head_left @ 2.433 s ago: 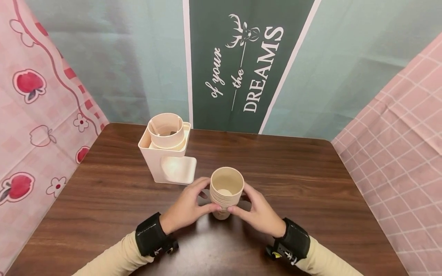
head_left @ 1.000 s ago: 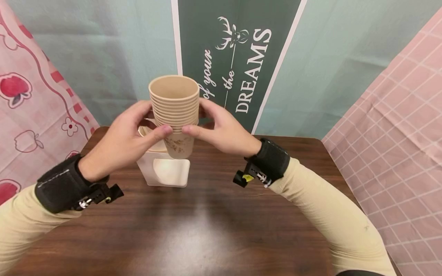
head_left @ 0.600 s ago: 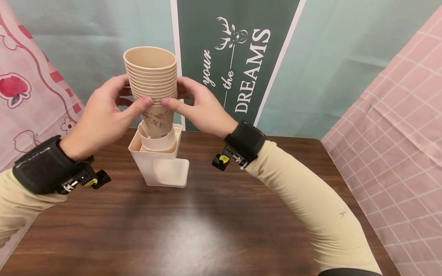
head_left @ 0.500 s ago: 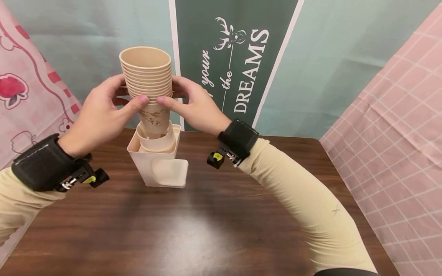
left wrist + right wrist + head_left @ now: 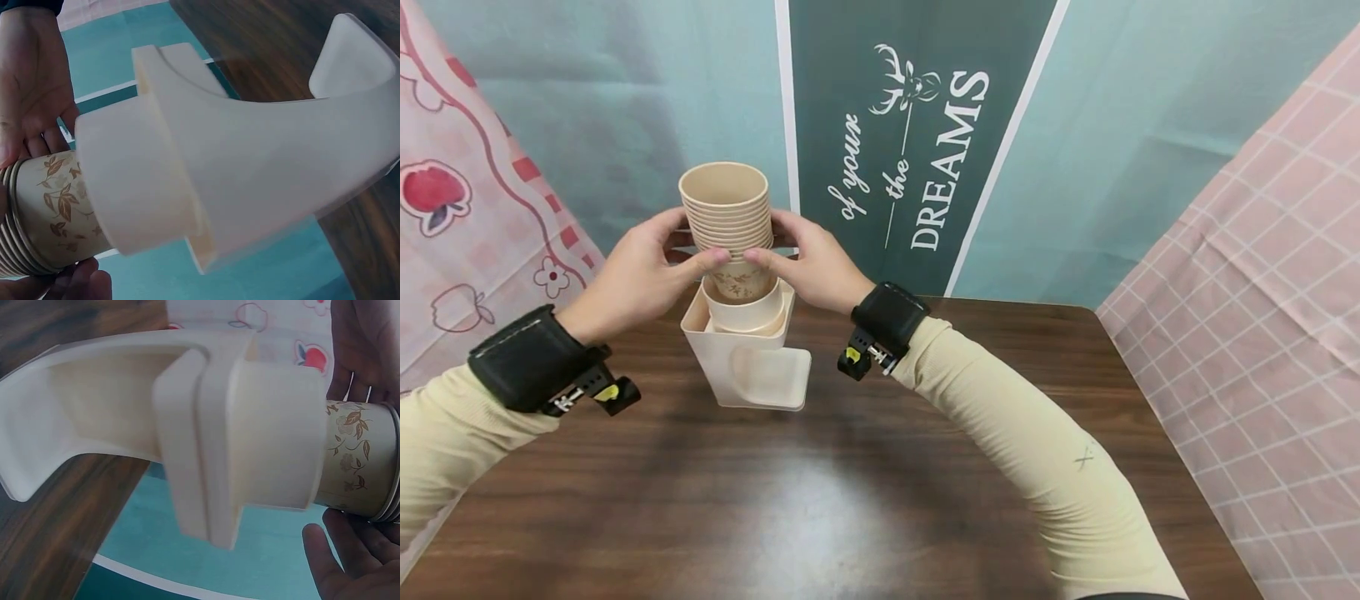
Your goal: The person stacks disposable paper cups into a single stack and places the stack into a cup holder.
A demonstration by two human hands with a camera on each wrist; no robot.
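A stack of beige paper cups [image 5: 730,218] stands upright, its lower end inside the round tube [image 5: 747,314] of a cream cup dispenser [image 5: 724,367]. My left hand [image 5: 643,265] grips the stack from the left, thumb on the near side. From the right, my right hand [image 5: 817,258] holds it the same way, the two thumbs close together. In the left wrist view, the lowest cup [image 5: 59,206] shows a brown leaf print and enters the tube. The right wrist view has the printed cup [image 5: 359,459] at the tube's mouth as well. The cups' bottom is hidden inside the tube.
The dispenser stands on a dark wooden table [image 5: 925,467], towards the back left. Its flat tray [image 5: 782,377] juts out to the right. A teal curtain [image 5: 1112,167] hangs behind, and pink cloths hang at the left [image 5: 467,217] and right [image 5: 1262,333].
Both hands carried the cup stack up from the table to the dispenser at the left. In the last half second the stack has gone down, deeper into the tube.
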